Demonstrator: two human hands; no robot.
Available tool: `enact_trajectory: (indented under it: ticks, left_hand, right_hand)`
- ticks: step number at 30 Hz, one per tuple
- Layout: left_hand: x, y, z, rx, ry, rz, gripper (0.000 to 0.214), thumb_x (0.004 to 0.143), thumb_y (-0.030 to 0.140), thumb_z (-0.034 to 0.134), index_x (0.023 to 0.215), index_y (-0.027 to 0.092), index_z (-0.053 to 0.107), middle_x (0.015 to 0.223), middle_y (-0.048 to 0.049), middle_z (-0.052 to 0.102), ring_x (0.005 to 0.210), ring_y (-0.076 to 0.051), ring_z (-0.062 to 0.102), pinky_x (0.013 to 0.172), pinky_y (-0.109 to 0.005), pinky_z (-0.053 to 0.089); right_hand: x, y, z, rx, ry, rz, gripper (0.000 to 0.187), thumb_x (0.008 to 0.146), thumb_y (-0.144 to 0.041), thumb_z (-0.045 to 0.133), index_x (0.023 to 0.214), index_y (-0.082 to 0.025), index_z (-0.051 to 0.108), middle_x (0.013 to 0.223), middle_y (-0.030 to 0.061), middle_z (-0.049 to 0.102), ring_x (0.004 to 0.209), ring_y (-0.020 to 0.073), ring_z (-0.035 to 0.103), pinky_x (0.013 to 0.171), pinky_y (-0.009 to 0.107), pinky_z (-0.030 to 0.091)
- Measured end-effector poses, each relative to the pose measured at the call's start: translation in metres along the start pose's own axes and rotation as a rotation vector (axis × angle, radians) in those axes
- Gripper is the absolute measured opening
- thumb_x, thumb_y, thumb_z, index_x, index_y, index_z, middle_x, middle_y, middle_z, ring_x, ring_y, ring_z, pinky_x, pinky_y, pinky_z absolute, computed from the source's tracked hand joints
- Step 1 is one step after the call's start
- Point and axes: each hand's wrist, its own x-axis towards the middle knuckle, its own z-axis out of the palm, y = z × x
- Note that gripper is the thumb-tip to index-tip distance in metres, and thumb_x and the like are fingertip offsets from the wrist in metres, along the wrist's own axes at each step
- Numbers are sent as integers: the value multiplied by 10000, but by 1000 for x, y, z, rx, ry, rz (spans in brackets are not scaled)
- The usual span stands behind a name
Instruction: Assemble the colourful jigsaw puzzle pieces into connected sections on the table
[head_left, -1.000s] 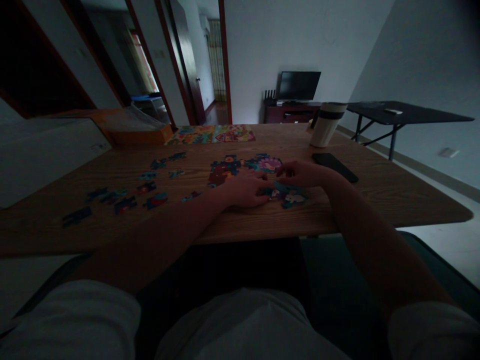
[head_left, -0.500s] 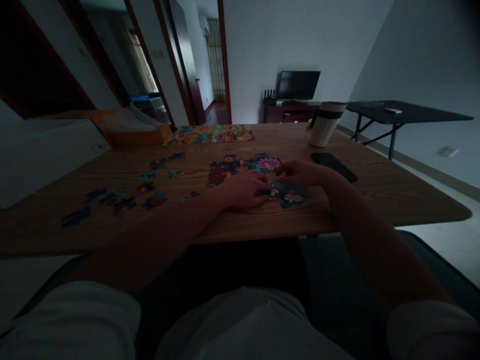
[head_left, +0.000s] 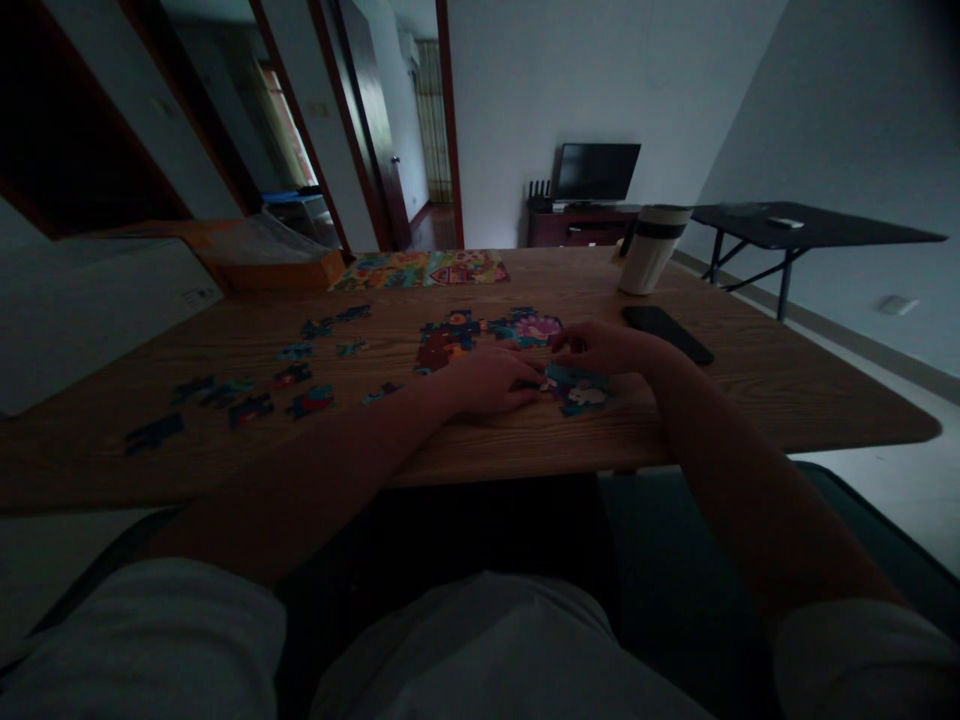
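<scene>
My left hand (head_left: 489,384) lies palm down on the wooden table (head_left: 675,400), its fingertips at the edge of an assembled jigsaw patch (head_left: 577,392). My right hand (head_left: 600,347) reaches in from the right, fingers curled just above that patch. Between the hands, more joined jigsaw sections (head_left: 450,338) lie together. Whether either hand holds a piece is hidden. Loose dark jigsaw pieces (head_left: 251,408) are scattered to the left. A colourful printed puzzle picture (head_left: 420,269) lies at the far edge.
A black phone (head_left: 666,334) lies right of my right hand, and a white tumbler (head_left: 651,250) stands behind it. An orange box (head_left: 285,270) sits at the far left corner. Beyond the table are a black folding table (head_left: 787,226) and a monitor (head_left: 596,172).
My left hand's fingers have shifted slightly against the lower right puzzle patch. My right hand has barely moved, and the loose pieces stay where they were.
</scene>
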Motion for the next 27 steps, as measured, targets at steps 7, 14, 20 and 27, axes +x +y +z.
enact_trajectory:
  ticks: [7, 14, 20, 27]
  left_hand:
    - [-2, 3, 0, 68, 10, 53, 314, 1034, 308, 524, 1275, 274, 722, 1274, -33, 687, 1100, -228, 619, 1020, -380, 425]
    - [1, 3, 3, 107, -12, 64, 336, 1062, 298, 473, 1300, 278, 709, 1310, -38, 675, 1147, -230, 613, 1030, -377, 434]
    - [9, 3, 13, 98, -12, 55, 344, 1051, 256, 499, 1346, 272, 676, 1417, -26, 610, 1247, -217, 584, 1071, -340, 427]
    - [-11, -10, -40, 58, 18, -71, 289, 1023, 331, 549, 1216, 230, 739, 1133, -55, 729, 1011, -196, 668, 922, -300, 482]
  right_hand:
    - [2, 2, 1, 3, 1, -6, 320, 931, -363, 577, 1163, -188, 711, 1033, 88, 747, 869, 233, 675, 750, 323, 507]
    - [0, -7, 3, -22, 33, -15, 302, 926, -358, 587, 1131, -181, 721, 952, 86, 734, 807, 214, 655, 706, 305, 482]
    - [2, -7, 8, 17, -12, -38, 333, 936, -443, 572, 1078, -184, 725, 919, 79, 731, 775, 204, 650, 688, 305, 474]
    - [2, 6, 10, -1, -43, 50, 283, 912, -430, 581, 987, -177, 683, 940, 94, 735, 773, 208, 656, 679, 313, 486]
